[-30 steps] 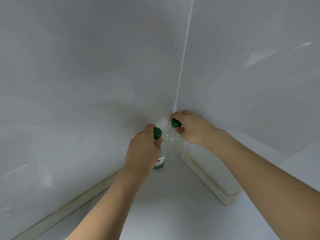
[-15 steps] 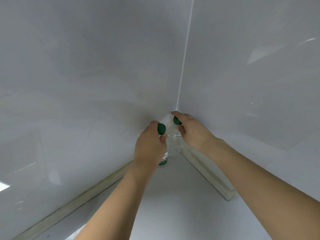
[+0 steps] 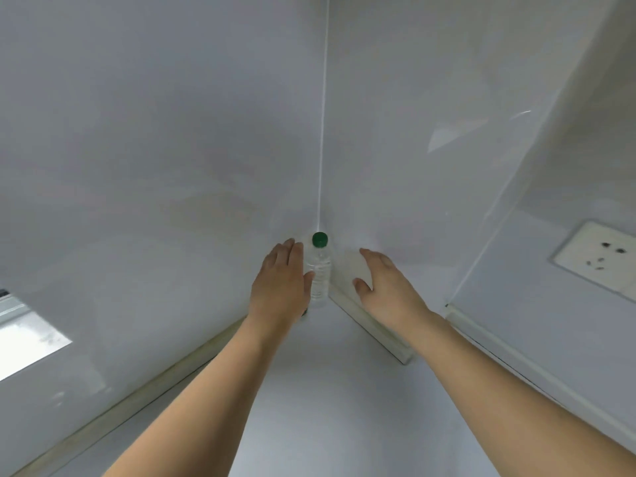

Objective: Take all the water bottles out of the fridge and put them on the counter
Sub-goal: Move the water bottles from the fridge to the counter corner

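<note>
Both hands have let go of the green caps they pinched half a second ago. Left of the water bottle, a bright reflection shows low on the glossy wall. Nearer, the left hand hovers with fingers straight, holding nothing; behind it only a dark sliver of a second bottle peeks out. The water bottle with its green cap stands upright on the counter, tucked into the wall corner. Right of it, the right hand is spread wide, apart from the bottle. Farther right, a wall socket sits.
</note>
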Available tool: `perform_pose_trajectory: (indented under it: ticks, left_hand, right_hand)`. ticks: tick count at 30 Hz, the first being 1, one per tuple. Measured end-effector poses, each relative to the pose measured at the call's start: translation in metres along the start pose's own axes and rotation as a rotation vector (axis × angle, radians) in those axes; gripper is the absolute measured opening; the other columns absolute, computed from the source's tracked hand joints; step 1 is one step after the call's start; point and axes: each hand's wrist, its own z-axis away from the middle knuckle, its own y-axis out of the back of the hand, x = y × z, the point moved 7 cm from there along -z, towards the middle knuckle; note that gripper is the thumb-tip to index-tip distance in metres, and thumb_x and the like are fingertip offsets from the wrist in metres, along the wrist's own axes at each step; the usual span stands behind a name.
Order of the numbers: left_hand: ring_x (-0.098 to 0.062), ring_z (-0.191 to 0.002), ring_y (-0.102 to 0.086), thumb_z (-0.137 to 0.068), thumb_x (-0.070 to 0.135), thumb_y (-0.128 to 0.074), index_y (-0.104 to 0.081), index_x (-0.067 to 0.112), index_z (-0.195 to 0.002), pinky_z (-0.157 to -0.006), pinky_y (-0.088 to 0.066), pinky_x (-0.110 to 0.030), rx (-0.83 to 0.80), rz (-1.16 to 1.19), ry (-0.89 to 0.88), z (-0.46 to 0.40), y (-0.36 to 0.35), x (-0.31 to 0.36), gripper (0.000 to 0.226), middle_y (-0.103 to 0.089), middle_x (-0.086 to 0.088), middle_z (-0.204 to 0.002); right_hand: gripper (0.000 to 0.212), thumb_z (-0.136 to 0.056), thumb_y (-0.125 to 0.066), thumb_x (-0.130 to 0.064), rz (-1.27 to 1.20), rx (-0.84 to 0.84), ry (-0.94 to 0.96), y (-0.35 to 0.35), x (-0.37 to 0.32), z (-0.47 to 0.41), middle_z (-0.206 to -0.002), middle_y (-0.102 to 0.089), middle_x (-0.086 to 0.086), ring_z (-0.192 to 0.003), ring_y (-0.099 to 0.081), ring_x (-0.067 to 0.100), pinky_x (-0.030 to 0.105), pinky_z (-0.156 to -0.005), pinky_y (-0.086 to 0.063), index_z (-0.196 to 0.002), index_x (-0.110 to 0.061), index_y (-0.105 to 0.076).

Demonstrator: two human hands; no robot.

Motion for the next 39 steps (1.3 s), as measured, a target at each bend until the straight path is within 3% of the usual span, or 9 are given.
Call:
perform_pose_trajectory:
  ticks: [3, 10, 20, 24, 31, 39]
  left_hand:
    - [-0.037, -0.132, -0.042, -0.093, 0.023, -0.058, -0.046, -0.002, -0.136, -0.108, -0.034, -0.044, -0.008, -0.048, -0.098, 0.024, 0.01, 0.028, 0.051, -0.045, -0.018, -0.143]
    - [-0.027, -0.143, -0.022, -0.102, 0.031, -0.039, -0.026, 0.007, -0.148, -0.116, -0.02, -0.035, -0.101, -0.033, -0.244, 0.066, 0.018, 0.104, 0.053, -0.026, -0.008, -0.156]
    - [-0.023, -0.144, -0.017, -0.102, 0.026, -0.036, -0.025, 0.009, -0.148, -0.118, -0.01, -0.031, -0.221, 0.052, -0.586, 0.125, -0.025, 0.257, 0.05, -0.024, -0.005, -0.156]
    - [-0.023, -0.144, -0.018, -0.102, 0.027, -0.037, -0.026, 0.009, -0.147, -0.117, -0.014, -0.032, -0.263, 0.087, -0.714, 0.166, -0.029, 0.329, 0.05, -0.025, -0.005, -0.156]
    - [-0.022, -0.145, -0.017, -0.103, 0.03, -0.036, -0.024, 0.012, -0.149, -0.118, -0.008, -0.031, -0.281, 0.095, -0.927, 0.261, -0.016, 0.451, 0.051, -0.022, -0.003, -0.157]
    - [-0.02, -0.145, -0.018, -0.103, 0.029, -0.034, -0.022, 0.013, -0.15, -0.117, -0.005, -0.027, -0.313, 0.152, -1.245, 0.459, 0.023, 0.59, 0.051, -0.021, -0.002, -0.158]
  right_hand:
    - [0.059, -0.1, -0.046, -0.025, 0.031, 0.013, -0.049, 0.016, 0.013, 0.043, -0.158, -0.023, 0.001, -0.142, -0.029, 0.017, 0.026, -0.113, -0.024, -0.153, -0.015, -0.021]
    - [0.054, -0.099, -0.047, -0.024, 0.058, 0.107, -0.162, 0.06, 0.046, 0.127, -0.156, -0.028, 0.001, -0.141, -0.032, 0.018, 0.027, -0.112, -0.026, -0.149, -0.013, -0.031]
    - [0.053, -0.098, -0.048, -0.023, 0.109, 0.255, -0.402, 0.122, 0.13, 0.264, -0.153, -0.03, -0.001, -0.138, -0.034, 0.016, 0.025, -0.111, -0.028, -0.148, -0.014, -0.032]
    - [0.052, -0.098, -0.048, -0.022, 0.112, 0.313, -0.515, 0.147, 0.162, 0.334, -0.152, -0.032, -0.001, -0.138, -0.034, 0.016, 0.024, -0.111, -0.027, -0.147, -0.013, -0.033]
    - [0.051, -0.098, -0.048, -0.02, 0.111, 0.437, -0.679, 0.193, 0.195, 0.484, -0.152, -0.034, 0.001, -0.137, -0.036, 0.017, 0.024, -0.111, -0.029, -0.147, -0.011, -0.035]
    - [0.051, -0.097, -0.05, -0.022, 0.1, 0.61, -0.928, 0.231, 0.208, 0.724, -0.152, -0.035, 0.0, -0.132, -0.042, 0.018, 0.027, -0.109, -0.032, -0.146, -0.013, -0.037]
